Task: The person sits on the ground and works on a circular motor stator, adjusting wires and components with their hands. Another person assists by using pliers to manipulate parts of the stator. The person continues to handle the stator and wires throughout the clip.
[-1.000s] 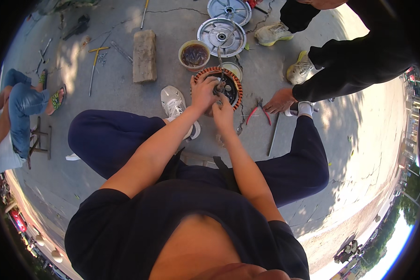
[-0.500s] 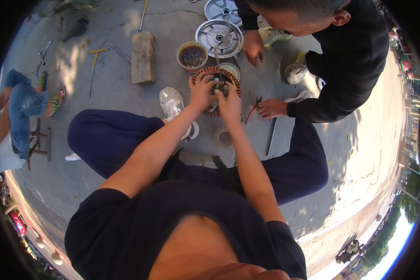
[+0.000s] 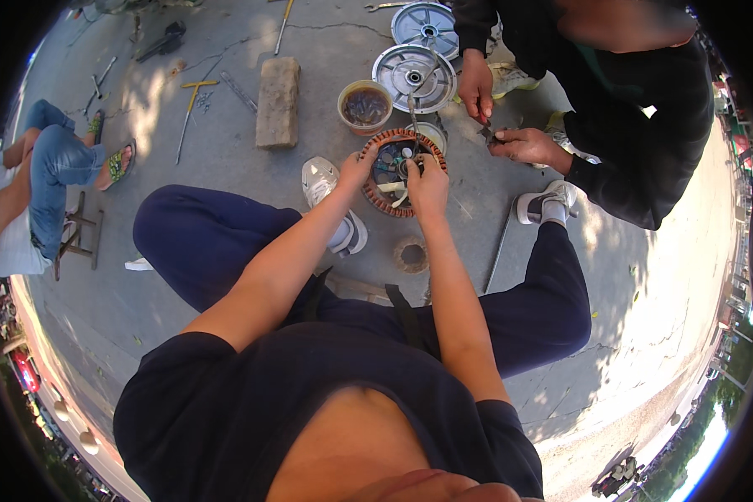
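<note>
Copper-wound, the stator (image 3: 403, 173) lies flat on the concrete floor (image 3: 226, 151) between the person's feet, directly ahead of both forearms. It is a ring, so it has no long axis; its open face points up toward the camera.

Left to right: a brick (image 3: 277, 102) lies well to the left of the stator, its long axis running away from the person. A white shoe (image 3: 330, 201) sits just left of the ring. The left hand (image 3: 358, 168) rests on the ring's left rim, fingers curled over the windings; whether it clamps the rim or only steadies it cannot be told. The right hand (image 3: 427, 182) sits over the ring's centre and right half, closed around a small pale part at the hub. Both hands touch the stator; neither needs to reach.

Just beyond the ring stand a tub (image 3: 365, 107) of dark contents and two metal covers (image 3: 414, 77), all apart from the hands. Further right, a co-worker's hands (image 3: 510, 134) work on a small item, near the stator's far right edge but not touching it.
</note>
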A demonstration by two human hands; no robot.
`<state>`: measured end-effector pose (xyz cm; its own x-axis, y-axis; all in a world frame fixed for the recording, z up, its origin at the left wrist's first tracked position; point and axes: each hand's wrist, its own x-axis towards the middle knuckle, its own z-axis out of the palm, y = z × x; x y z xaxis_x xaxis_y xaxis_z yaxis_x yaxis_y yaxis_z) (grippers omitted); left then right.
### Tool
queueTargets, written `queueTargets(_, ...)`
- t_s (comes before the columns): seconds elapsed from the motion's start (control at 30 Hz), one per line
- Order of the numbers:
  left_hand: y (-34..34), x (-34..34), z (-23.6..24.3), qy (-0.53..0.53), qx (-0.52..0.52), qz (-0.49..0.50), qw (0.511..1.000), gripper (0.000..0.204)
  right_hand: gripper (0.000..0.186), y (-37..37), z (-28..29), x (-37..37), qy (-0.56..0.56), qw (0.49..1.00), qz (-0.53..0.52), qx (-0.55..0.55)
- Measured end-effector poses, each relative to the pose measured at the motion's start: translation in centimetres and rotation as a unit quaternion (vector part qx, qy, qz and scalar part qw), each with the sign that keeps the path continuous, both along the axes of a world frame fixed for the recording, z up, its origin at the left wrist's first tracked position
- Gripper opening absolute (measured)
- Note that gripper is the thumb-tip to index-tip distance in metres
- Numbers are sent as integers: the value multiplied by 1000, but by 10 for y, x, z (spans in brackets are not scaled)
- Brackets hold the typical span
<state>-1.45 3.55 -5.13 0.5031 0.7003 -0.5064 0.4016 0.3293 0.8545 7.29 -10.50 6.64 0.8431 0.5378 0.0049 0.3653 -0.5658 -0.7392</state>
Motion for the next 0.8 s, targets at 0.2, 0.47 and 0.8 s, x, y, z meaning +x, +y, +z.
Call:
queueTargets(0.2, -13, 6, 25, 0, -7, 33, 999, 59, 23, -7, -9, 2, 28, 998, 5, 51)
queueTargets(0.47, -11, 6, 15, 8, 40, 13, 999, 59, 39, -52, -90, 20, 4, 950, -283, 130)
queueTargets(0.8, -12, 8, 15, -13, 24, 33, 999, 54, 60, -37, -106, 7, 535, 661, -388, 355)
